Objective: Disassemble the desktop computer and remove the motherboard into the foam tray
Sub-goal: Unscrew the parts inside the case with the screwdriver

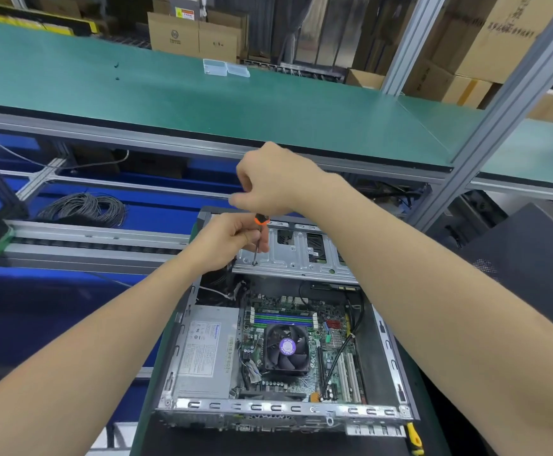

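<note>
An open desktop case (382, 327) lies in front of me with its motherboard (331, 340) and black CPU fan (287, 348) exposed. A silver power supply (204, 350) fills its left side. At the case's far end sits a metal drive bracket (298, 255). A screwdriver (258, 240) with an orange and black handle stands upright, tip on a screw at the bracket's left. My right hand (268, 182) grips the handle from above. My left hand (225, 243) pinches the shaft lower down.
A yellow-handled tool (413, 437) lies at the case's near right corner. A coil of grey cable (84, 209) sits at the left on blue bins. A green shelf (169, 93) above carries clear plastic boxes (225, 68). Aluminium frame posts (512, 93) rise at right.
</note>
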The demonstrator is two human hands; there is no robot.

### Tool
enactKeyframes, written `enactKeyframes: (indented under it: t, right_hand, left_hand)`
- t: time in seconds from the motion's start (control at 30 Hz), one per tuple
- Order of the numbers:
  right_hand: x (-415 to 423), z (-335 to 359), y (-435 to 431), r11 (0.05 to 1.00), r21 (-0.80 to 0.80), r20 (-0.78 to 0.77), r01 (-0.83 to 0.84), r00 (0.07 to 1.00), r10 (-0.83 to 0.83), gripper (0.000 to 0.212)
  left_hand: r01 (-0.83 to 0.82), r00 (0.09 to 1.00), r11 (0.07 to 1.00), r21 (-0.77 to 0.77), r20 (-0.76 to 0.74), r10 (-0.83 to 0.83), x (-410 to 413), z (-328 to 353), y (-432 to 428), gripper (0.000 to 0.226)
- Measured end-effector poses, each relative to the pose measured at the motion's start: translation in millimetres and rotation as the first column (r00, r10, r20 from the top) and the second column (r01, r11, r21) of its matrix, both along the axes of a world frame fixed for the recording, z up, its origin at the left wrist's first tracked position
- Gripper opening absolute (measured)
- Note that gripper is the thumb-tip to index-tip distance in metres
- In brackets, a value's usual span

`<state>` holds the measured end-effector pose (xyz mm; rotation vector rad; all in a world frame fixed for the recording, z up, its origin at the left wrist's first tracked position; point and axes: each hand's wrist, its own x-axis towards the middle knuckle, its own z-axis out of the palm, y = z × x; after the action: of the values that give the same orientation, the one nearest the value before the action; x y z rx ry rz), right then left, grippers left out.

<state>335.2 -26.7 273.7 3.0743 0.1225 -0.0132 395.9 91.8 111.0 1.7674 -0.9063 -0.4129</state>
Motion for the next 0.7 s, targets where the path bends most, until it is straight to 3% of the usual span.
enactKeyframes:
  t: [0.07, 0.17, 0.27, 0.37, 0.43, 0.5, 0.57, 0.63, 0.7]
  right_hand:
    - [-1, -9, 1, 0.992, -0.038, 0.151, 0.122, 0.982, -0.115, 0.046]
    - [0, -12, 4, 0.973, 0.059, 0.124, 0.224, 0.965, -0.230, 0.053]
    - [2, -7, 0, 0.982, 0.089, 0.037, 0.165, 0.985, -0.169, 0.037]
    - [0, -4, -2, 0.995, 0.077, 0.005, 0.060, 0.998, -0.060, 0.009]
    - [-2, -3, -5, 0.994, 0.107, -0.006, 0.027, 1.000, -0.027, 0.011]
    - [-5, -2, -10, 0.989, 0.149, -0.007, 0.019, 1.000, -0.018, 0.016]
    - [-5, -2, -15, 0.976, 0.214, -0.008, 0.022, 1.000, -0.021, 0.027]
    - [-6, -6, -19, 0.955, 0.294, -0.009, 0.031, 1.000, -0.030, 0.033]
    - [-8, -14, -22, 0.915, 0.399, 0.006, 0.053, 0.998, -0.060, 0.031]
  left_hand:
    - [-0.022, 0.999, 1.000, -0.013, 0.049, 0.023, 0, -3, 0, 0.035]
    - [-0.026, 0.996, 0.999, -0.037, 0.080, 0.029, -3, -5, -2, 0.034]
    - [-0.057, 0.998, 0.996, -0.065, 0.021, 0.058, -3, -6, 0, 0.032]
    - [-0.089, 0.995, 0.992, -0.084, -0.050, 0.085, -6, -2, 3, 0.014]
    - [-0.186, 0.982, 0.981, -0.052, 0.029, 0.187, -12, 1, 6, 0.005]
    - [-0.301, 0.950, 0.954, -0.007, 0.082, 0.300, -21, 5, 13, 0.015]
    - [-0.231, 0.972, 0.971, 0.059, -0.018, 0.233, -27, 8, 22, 0.027]
    - [-0.026, 0.991, 0.982, 0.187, -0.128, 0.050, -34, 9, 31, 0.028]
    - [0.118, 0.984, 0.925, 0.361, -0.170, -0.059, -41, 8, 35, 0.026]
